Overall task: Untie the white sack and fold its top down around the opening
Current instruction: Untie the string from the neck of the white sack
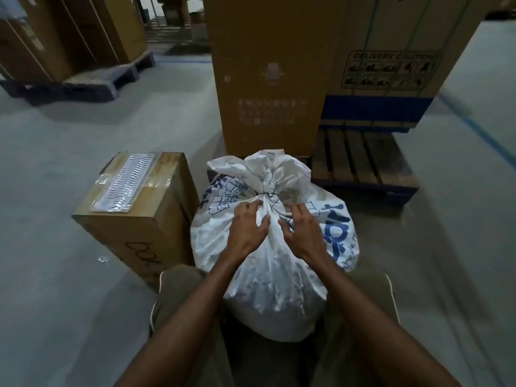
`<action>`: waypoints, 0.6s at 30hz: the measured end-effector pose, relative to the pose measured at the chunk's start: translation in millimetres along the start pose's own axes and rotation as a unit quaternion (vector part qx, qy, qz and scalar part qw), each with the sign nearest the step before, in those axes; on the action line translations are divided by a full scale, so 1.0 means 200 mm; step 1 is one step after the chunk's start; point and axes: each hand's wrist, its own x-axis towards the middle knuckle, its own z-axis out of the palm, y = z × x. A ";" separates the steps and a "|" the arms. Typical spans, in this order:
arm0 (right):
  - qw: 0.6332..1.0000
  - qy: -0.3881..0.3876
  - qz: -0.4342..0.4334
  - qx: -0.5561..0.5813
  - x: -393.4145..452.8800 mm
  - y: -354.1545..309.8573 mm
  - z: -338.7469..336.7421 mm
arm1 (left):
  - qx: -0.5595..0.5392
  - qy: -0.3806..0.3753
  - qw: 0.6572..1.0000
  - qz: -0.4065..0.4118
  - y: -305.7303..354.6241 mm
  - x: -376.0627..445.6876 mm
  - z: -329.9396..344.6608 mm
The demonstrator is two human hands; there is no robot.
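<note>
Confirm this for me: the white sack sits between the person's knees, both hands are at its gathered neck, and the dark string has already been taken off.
Not quite. The head view shows the dark string still tied round the gathered neck of the white sack, just above the fingers. The rest stands: the sack sits between the knees, with the left hand and right hand at its neck.
</note>
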 end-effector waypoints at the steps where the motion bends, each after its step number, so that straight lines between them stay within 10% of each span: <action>1: 1.000 -0.003 -0.001 0.013 0.08 0.03 0.04 | 0.008 -0.008 1.000 0.009 -0.02 0.08 0.03; 18: 0.997 -0.075 0.019 0.032 0.74 0.30 0.41 | 0.083 -0.087 0.991 0.054 -0.29 0.76 0.27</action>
